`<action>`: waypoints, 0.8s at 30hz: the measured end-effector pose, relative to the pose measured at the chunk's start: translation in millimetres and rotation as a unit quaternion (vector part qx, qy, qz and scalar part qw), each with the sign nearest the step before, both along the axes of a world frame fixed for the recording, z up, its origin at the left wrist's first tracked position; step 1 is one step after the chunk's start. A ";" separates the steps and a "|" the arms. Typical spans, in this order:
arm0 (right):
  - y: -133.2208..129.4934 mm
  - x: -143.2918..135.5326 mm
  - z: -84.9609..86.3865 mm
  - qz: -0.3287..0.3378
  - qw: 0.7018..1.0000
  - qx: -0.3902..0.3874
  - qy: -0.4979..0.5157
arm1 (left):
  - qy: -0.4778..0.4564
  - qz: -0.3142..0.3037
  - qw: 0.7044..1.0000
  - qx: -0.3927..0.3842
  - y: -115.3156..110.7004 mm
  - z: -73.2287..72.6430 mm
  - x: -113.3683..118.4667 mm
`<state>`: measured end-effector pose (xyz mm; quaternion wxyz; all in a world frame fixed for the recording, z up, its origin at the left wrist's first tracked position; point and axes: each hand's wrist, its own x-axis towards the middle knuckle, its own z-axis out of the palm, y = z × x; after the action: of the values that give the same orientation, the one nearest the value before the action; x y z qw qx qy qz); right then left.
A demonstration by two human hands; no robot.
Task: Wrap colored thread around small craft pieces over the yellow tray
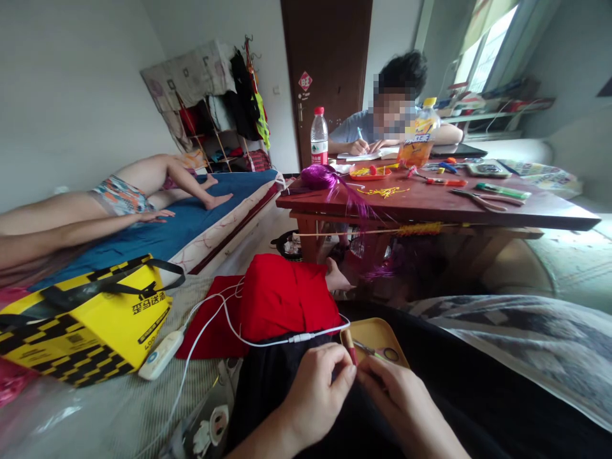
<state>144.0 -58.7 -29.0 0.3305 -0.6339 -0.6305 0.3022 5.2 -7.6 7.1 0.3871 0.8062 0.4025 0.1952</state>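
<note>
Over my dark-clothed lap, my left hand (pixel 322 377) and my right hand (pixel 396 390) nearly meet at the fingertips. Both are closed in a pinch; what they hold is too small or hidden to make out. Just above the left fingertips stands a short tan-and-red rod (pixel 348 338), its red end close to the fingers; I cannot tell whether they grip it. Behind the hands is a yellow tray (pixel 394 335), with scissors (pixel 388 353) in it. A white cable (pixel 272 344) loops over red cloth (pixel 291 299) and ends near the rod.
A wooden table (pixel 329 203) ahead holds pliers (pixel 478 199), a utility knife (pixel 502 190), purple strands (pixel 320 177) and bottles. A person (pixel 354 131) writes there. Left are a yellow bag (pixel 119 319), a power strip (pixel 161 356) and another person's legs (pixel 186 182) on a bed.
</note>
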 end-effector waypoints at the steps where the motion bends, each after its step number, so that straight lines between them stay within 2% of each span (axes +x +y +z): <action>1: 0.1 0.0 0.4 -0.003 1.000 0.002 0.001 | 0.002 -0.001 1.000 0.003 -0.2 0.3 0.0; 7: -1.1 0.1 2.1 -0.003 0.999 0.023 0.032 | 0.009 0.001 1.000 0.014 0.1 -2.3 1.2; 11: 1.2 0.4 1.2 -0.007 0.994 0.032 0.104 | 0.022 -0.003 0.999 0.024 1.9 0.3 3.7; 15: 6.4 2.7 1.7 -0.039 0.969 0.032 0.241 | 0.007 0.056 0.980 0.191 -8.9 16.7 0.0; 17: 7.7 3.2 2.1 -0.057 0.941 0.005 0.333 | -0.033 0.049 0.974 0.220 -16.8 20.1 -2.6; 18: 7.8 3.0 2.1 -0.066 0.923 -0.011 0.380 | -0.047 0.025 0.981 0.186 -19.7 18.4 -2.8; 19: 7.6 2.3 1.8 -0.072 0.904 -0.027 0.421 | -0.054 0.003 0.992 0.117 -21.5 14.2 -1.9; 21: 6.9 -0.2 0.2 -0.086 0.872 -0.047 0.480 | -0.089 0.019 0.992 -0.087 -21.2 0.5 3.2; 22: 6.6 -1.8 -1.0 -0.094 0.859 -0.052 0.501 | -0.139 0.038 0.974 -0.177 -19.6 -7.3 7.0; 24: 6.5 -5.3 -4.0 -0.104 0.838 -0.060 0.532 | -0.241 0.063 0.927 -0.282 -15.7 -20.5 15.5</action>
<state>138.7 -52.2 -33.0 0.6061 -0.4564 -0.2689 0.5934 20.7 -23.3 -13.5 0.6706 0.5656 0.3855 0.2861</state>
